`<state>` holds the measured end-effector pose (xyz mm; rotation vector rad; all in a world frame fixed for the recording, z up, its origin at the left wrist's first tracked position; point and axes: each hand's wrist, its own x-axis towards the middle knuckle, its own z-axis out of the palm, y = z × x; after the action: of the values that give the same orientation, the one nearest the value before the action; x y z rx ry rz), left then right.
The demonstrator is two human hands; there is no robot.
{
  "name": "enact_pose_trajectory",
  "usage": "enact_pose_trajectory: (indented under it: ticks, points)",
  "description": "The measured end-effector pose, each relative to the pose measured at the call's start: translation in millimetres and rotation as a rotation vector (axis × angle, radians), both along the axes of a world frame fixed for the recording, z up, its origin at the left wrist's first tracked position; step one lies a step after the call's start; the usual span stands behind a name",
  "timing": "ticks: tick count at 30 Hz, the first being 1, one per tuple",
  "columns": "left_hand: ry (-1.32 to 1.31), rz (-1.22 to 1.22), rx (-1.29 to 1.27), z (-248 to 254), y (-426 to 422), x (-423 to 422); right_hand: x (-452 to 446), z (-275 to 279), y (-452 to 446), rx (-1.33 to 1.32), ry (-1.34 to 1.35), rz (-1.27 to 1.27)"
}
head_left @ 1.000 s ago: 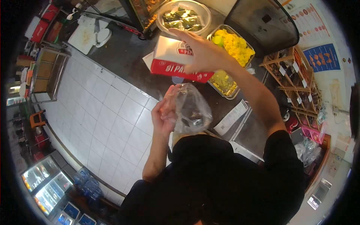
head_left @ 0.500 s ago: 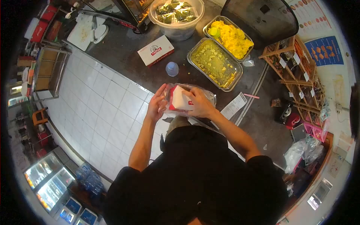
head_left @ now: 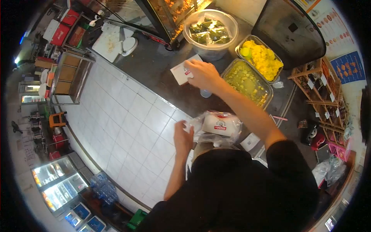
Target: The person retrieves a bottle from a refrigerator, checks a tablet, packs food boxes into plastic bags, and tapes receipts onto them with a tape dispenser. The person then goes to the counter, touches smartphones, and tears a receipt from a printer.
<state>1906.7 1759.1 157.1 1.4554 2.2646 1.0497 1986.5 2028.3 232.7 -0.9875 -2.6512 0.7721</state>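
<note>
A clear plastic bag (head_left: 199, 137) lies at the counter's near edge with a white and red food box (head_left: 220, 124) inside it. My left hand (head_left: 183, 137) is at the bag's left side, thumb and fingers closed on its edge. Farther back, my right hand (head_left: 205, 76) reaches over a second white food box (head_left: 178, 74), fingers closed on its right part and hiding much of it. The bluish top of a small bottle (head_left: 205, 93) shows just below my right wrist.
Behind the right forearm are a tray of greenish-yellow food (head_left: 247, 83) and a tray of bright yellow food (head_left: 266, 62). A round plastic tub of packets (head_left: 210, 33) stands at the back. Wooden snack racks (head_left: 320, 87) are on the right.
My right hand has left the bagged box and moved up and forward to the second box. The first box now lies in the bag, printed side showing. The view has shifted.
</note>
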Motion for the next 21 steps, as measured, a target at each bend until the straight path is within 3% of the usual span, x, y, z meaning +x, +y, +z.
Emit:
enact_pose_trajectory:
  ticks: [2,5,11,14,18,20,21]
  points:
    - [-0.285,0.006,-0.373,12,4,1,-42,-58,37,0.254,-0.157,0.186]
    - [-0.44,-0.061,-0.199,13,7,-4,-74,-184,71,0.424,-0.343,0.297]
    - [-1.477,0.051,-0.002,-20,14,-21,-80,-128,90,-0.057,-0.394,0.356]
    - [-1.543,0.02,-0.038,-40,11,-29,-48,-18,61,-0.006,-0.315,0.368]
    - [-1.526,0.08,-0.117,-29,21,-37,17,67,-42,-0.081,-0.055,0.083]
    - [-1.666,-0.034,0.022,-84,12,-48,47,17,-86,-0.136,0.209,0.07]
    - [-1.713,0.218,0.136,-28,34,-24,63,0,-114,-0.221,0.395,0.042]
